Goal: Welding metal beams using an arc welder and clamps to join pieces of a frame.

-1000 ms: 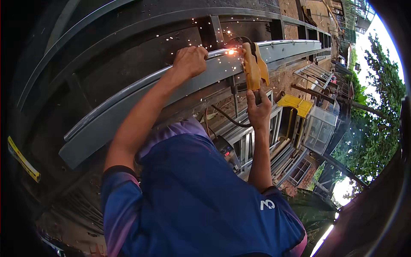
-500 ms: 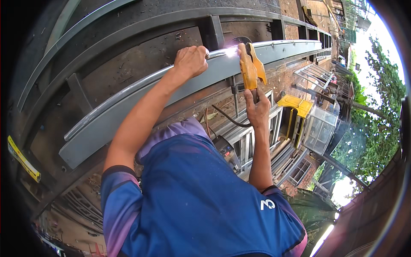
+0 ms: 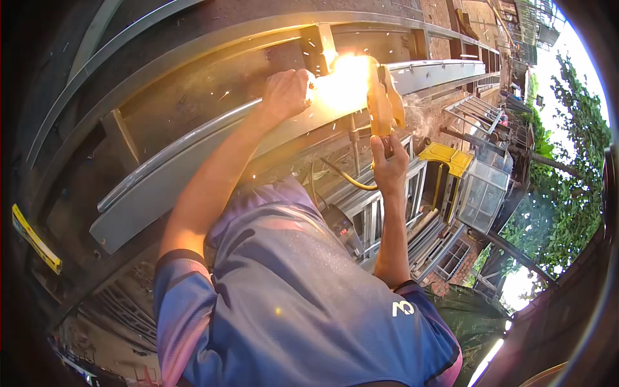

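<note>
Left hand: in the head view, curled into a fist over the round silver metal tube, its grip folded closed there, just left of the glare.
Right hand: its grip is wrapped round the lower end of the yellow two-armed welding holder, which stands nearly upright, arms pointing away from the wearer.
Tube and beam: the tube runs along the far edge of the long flat grey metal beam, which slants across in front of the wearer's body.
Welding flare: a white-orange blaze sits between fist and holder, so bright that I cannot tell what touches what inside it; a few sparks fly.
Frame: beyond the beam stretches a dark steel frame with short crosspieces.
Yard: a bent cable hangs left of the right hand; a yellow hood-shaped metal shell and a glass-paned box stand to its right.
</note>
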